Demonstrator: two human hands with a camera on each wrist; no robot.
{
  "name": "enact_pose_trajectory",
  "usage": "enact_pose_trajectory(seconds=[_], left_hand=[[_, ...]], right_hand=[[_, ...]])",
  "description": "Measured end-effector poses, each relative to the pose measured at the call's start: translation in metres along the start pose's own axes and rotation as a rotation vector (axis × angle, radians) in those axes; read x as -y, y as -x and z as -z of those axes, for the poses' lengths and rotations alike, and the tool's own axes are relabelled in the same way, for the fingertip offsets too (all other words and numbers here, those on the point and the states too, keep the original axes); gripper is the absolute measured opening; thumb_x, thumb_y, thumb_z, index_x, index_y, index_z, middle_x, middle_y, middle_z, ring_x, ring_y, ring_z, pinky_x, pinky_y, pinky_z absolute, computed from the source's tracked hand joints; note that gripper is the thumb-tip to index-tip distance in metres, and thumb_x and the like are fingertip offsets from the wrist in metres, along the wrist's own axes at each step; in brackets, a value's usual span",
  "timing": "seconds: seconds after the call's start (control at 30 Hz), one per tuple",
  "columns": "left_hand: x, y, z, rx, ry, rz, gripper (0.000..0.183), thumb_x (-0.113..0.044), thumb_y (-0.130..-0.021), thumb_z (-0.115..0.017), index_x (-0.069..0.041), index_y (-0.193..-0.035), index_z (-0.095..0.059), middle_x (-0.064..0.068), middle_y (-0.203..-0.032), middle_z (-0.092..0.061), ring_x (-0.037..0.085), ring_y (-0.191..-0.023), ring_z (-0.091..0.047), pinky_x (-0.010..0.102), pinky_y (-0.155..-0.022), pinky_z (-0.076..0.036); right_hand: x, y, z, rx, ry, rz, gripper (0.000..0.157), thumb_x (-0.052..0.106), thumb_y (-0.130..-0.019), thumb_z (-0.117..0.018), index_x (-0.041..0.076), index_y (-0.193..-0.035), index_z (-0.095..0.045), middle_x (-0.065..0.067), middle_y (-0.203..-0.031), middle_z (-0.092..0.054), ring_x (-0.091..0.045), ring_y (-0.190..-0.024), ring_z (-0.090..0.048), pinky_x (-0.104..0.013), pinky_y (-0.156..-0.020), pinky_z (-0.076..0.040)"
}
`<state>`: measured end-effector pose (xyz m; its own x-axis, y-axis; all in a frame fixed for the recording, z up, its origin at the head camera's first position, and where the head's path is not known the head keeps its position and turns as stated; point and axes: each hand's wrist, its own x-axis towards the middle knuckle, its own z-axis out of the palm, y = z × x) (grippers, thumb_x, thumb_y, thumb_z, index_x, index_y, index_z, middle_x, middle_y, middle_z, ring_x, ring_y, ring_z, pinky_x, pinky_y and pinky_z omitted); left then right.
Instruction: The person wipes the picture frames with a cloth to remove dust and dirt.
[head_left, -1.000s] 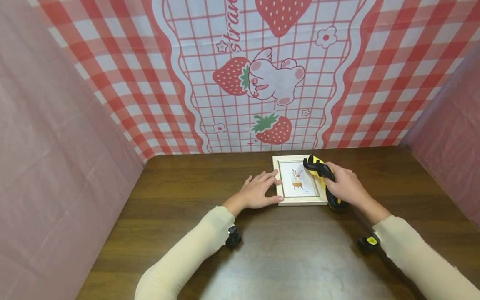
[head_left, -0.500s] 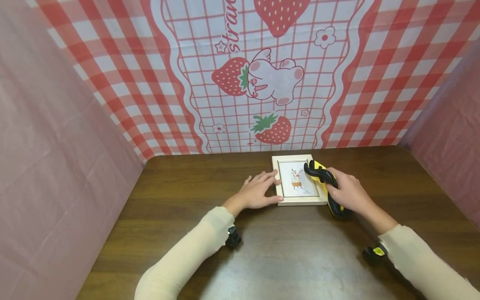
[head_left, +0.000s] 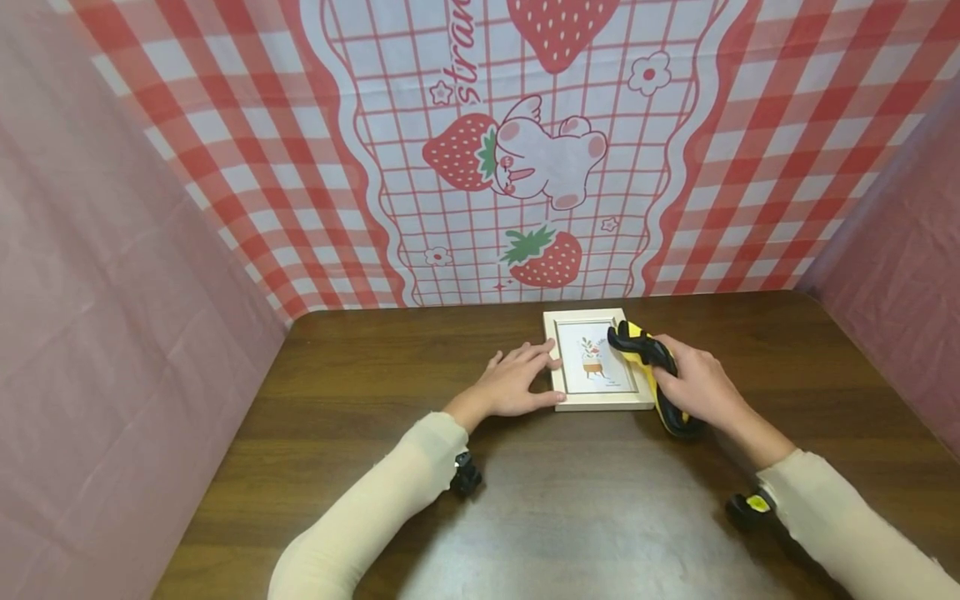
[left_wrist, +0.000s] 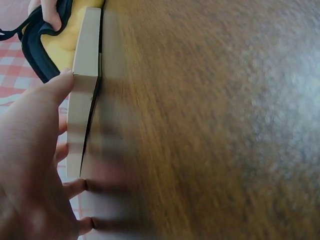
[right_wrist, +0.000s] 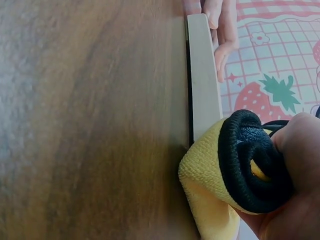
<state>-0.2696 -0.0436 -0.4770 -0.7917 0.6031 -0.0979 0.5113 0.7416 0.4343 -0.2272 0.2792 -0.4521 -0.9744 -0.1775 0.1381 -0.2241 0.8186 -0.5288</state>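
A cream picture frame lies face up on the wooden table, with a small potted-plant print inside it. My left hand rests at its left side, fingers spread over the border and thumb at the near corner. In the left wrist view the thumb touches the corner of the picture frame. My right hand grips a bunched yellow cloth with black edging. The cloth lies over the frame's right border and hangs past its near right corner. In the right wrist view the folded cloth covers part of the frame's side.
The brown table runs up to a red-and-white checked strawberry cloth backdrop. Pink fabric hangs on the left, and more pink fabric on the right. A small black wrist camera sits under the left sleeve.
My right hand and the cloth have slid slightly right and toward me along the frame's right border, then stayed nearly still. The left hand and the picture frame hold their place.
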Motion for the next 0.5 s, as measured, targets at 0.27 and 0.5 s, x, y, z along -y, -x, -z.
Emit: enact_pose_trajectory(seconds=[0.27, 0.5], left_hand=[[-0.003, 0.004, 0.005, 0.016, 0.000, 0.006, 0.066, -0.063, -0.109, -0.061, -0.031, -0.166, -0.055, -0.010, -0.192, -0.019, 0.033, -0.179, -0.021, 0.072, -0.142, -0.017], [0.001, 0.001, 0.002, 0.021, 0.019, 0.002, 0.066, -0.064, -0.108, -0.063, -0.033, -0.166, -0.055, -0.012, -0.192, -0.017, 0.033, -0.179, -0.020, 0.072, -0.142, -0.015]], right_hand=[[-0.002, -0.006, 0.000, -0.006, -0.008, 0.004, 0.047, 0.008, -0.102, -0.067, -0.004, -0.147, -0.063, -0.038, -0.129, -0.075, -0.042, -0.094, -0.071, -0.070, -0.088, -0.062], [-0.006, -0.014, -0.002, -0.022, -0.017, 0.015, 0.046, 0.010, -0.103, -0.067, -0.003, -0.147, -0.063, -0.038, -0.128, -0.076, -0.042, -0.094, -0.071, -0.068, -0.087, -0.062]])
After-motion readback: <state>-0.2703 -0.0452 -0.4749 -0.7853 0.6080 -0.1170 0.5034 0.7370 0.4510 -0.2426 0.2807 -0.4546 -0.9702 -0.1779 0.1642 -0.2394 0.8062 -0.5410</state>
